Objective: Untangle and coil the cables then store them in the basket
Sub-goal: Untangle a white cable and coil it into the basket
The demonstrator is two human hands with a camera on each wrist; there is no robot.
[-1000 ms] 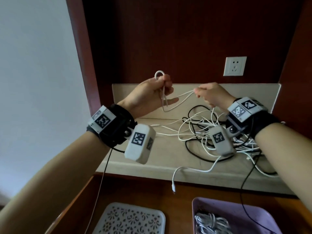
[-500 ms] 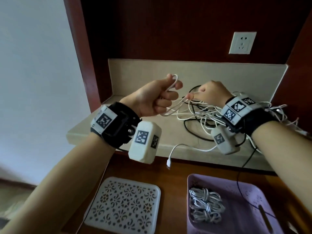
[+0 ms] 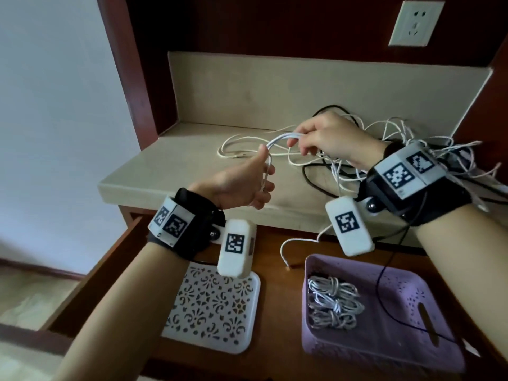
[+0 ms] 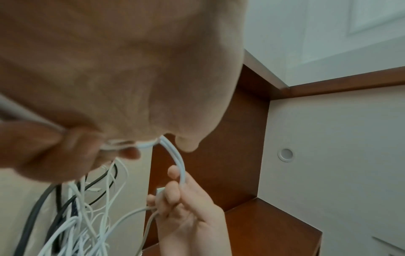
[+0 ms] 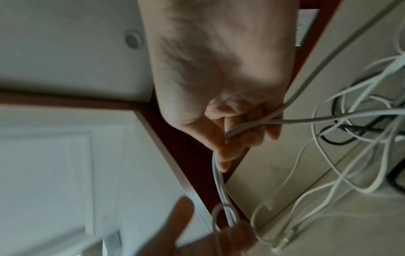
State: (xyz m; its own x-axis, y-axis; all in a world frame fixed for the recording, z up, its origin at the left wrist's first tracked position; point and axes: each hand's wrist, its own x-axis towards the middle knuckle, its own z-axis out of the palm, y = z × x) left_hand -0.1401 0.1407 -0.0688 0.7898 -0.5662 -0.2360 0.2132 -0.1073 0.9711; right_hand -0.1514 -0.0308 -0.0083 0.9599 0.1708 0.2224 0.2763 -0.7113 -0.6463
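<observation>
A white cable (image 3: 278,139) runs doubled between my two hands above the beige shelf (image 3: 176,163). My left hand (image 3: 265,174) holds a loop of it between thumb and curled fingers, palm turned right. My right hand (image 3: 295,140) pinches the doubled strand just above and right of the left. In the left wrist view the white cable (image 4: 178,161) arcs from my palm to the right hand (image 4: 179,188). In the right wrist view my right hand (image 5: 232,138) grips the white cable (image 5: 219,181). A tangle of white and black cables (image 3: 398,152) lies behind my right wrist.
A purple basket (image 3: 412,306) sits in the open drawer at lower right with coiled white cables (image 3: 332,303) inside. A white perforated tray (image 3: 214,306) lies left of it. A loose cable end (image 3: 286,259) hangs off the shelf edge. A wall socket (image 3: 416,23) is above.
Both hands have come down and nearer to me. The left hand has loosened from a fist with the loop on top, and the right hand now lifts a doubled strand above it.
</observation>
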